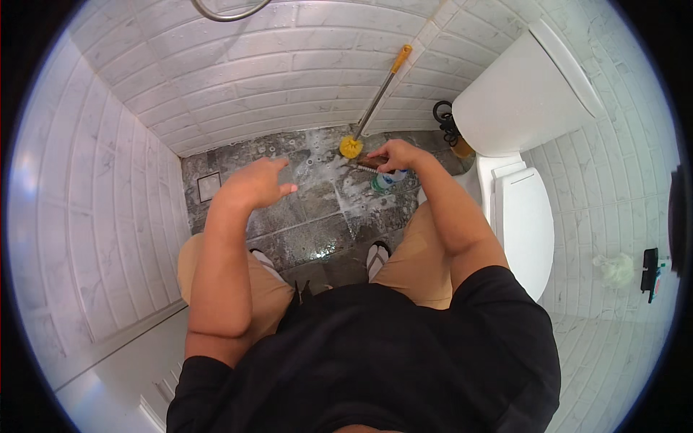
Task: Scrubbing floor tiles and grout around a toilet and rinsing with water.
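Note:
My right hand [398, 156] grips a brown scrub brush [372, 161] by its back, with its pale bristles low over the wet floor. My left hand [254, 184] hangs empty above the tiles, thumb and fingers apart. White suds lie across the grey floor tiles [303, 208]. Close below my right hand is a clear plastic bottle [382, 183] with green near one end, partly hidden by the hand. Beyond the brush, a round yellow toilet brush [351, 146] rests on the floor, its long handle leaning on the tiled wall.
At the right stands a white toilet [524, 216] with its lid down. A black coiled hose [448, 124] hangs beside the tank. A square floor drain [209, 187] lies at the left, and a metal shower hose [230, 16] loops in at the top.

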Action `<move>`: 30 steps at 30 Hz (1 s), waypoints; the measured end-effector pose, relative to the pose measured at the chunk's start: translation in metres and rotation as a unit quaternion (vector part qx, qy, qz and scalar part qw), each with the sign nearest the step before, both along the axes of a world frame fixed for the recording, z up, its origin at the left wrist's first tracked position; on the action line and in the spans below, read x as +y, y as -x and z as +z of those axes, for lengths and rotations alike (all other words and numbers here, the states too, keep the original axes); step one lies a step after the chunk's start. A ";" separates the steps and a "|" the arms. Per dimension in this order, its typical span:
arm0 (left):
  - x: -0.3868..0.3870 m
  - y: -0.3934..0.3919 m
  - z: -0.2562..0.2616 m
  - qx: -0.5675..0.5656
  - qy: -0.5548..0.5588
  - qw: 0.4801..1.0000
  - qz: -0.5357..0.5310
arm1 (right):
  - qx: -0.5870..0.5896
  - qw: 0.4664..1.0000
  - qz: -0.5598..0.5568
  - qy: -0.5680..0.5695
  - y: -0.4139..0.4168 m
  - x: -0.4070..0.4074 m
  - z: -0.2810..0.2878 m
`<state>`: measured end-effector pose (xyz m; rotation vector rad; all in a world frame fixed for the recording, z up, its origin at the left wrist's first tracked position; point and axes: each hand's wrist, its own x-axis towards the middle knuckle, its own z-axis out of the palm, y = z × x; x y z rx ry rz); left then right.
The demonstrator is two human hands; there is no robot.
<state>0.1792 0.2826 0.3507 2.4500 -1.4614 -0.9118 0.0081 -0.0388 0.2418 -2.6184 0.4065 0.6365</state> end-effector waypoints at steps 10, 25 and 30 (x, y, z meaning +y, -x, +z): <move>-0.029 -0.006 -0.039 0.021 -0.046 0.998 -0.041 | 0.036 0.989 0.004 -0.147 -0.022 -0.016 -0.024; -0.127 -0.039 -0.108 0.069 -0.035 0.977 -0.199 | -0.241 0.964 -0.111 0.016 0.062 0.016 0.114; -0.145 -0.024 -0.108 0.036 -0.055 0.975 -0.210 | -0.312 0.915 -0.244 0.082 0.160 0.024 0.091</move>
